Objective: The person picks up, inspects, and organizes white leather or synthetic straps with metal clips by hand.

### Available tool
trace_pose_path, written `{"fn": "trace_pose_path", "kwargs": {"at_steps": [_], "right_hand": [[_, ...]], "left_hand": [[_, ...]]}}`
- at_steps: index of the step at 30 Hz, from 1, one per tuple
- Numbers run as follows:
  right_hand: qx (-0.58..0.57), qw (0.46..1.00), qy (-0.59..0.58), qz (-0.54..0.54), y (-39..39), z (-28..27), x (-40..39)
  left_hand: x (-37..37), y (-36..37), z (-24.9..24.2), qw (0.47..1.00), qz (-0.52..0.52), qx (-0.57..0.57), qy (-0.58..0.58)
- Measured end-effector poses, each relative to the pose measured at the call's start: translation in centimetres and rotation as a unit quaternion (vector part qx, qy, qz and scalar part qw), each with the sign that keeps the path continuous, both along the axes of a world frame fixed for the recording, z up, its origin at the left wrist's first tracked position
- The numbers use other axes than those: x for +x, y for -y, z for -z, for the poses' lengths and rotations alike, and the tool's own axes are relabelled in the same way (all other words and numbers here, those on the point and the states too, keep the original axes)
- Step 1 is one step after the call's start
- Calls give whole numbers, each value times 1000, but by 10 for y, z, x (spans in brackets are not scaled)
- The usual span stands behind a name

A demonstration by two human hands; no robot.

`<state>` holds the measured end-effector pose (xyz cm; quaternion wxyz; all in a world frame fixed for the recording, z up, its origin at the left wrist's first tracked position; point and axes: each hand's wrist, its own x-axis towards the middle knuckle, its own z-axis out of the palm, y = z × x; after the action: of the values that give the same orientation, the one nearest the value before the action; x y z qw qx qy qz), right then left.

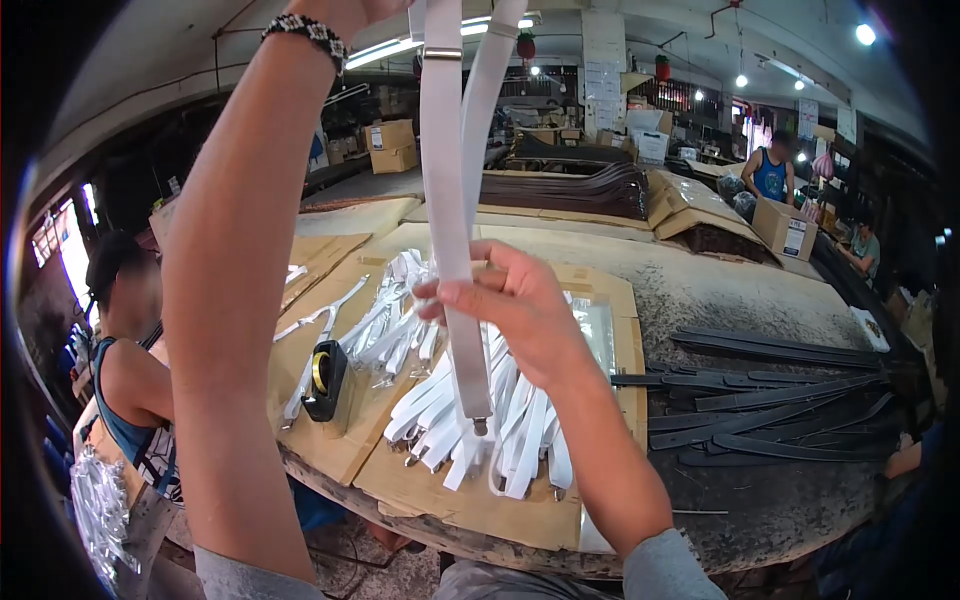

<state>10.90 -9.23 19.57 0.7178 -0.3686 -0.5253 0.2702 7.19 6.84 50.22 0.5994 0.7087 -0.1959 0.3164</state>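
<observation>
A pair of white elastic suspenders (pixel 458 200) hangs upright before me, a metal adjuster near the top and a clip (pixel 480 426) at its lower end. My left hand (pixel 375 8) is raised at the upper edge, beside the top of the straps; its fingers are cut off, but the straps hang from there. Lower down, my right hand (pixel 515 310) is closed around one strap, thumb in front. Below lies a pile of white suspenders (pixel 520 450) on cardboard (pixel 400 490). Suspenders in clear plastic (pixel 395 310) lie behind it, left of my right hand.
A black tape dispenser (pixel 326 382) stands left of the pile. Black straps (pixel 780 410) spread across the table's right side. A person (pixel 130 370) sits at left, another (pixel 770 175) stands by a box (pixel 785 228) at far right. Brown strips (pixel 580 185) are stacked behind.
</observation>
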Motion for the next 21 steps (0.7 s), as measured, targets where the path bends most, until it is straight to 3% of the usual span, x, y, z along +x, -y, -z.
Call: {"fn": "trace_pose_path", "kwargs": {"at_steps": [8,16,21], "right_hand": [[81,997,16,-6,-3,-70,10],[26,998,40,-43,-1,-31,14],[56,998,6,-18,-12,-60,20]], "left_hand": [[1,22,16,996,85,-10,-5],[-10,24,18,999,19,-4,49],[-5,21,40,1000,20,11,18]]}}
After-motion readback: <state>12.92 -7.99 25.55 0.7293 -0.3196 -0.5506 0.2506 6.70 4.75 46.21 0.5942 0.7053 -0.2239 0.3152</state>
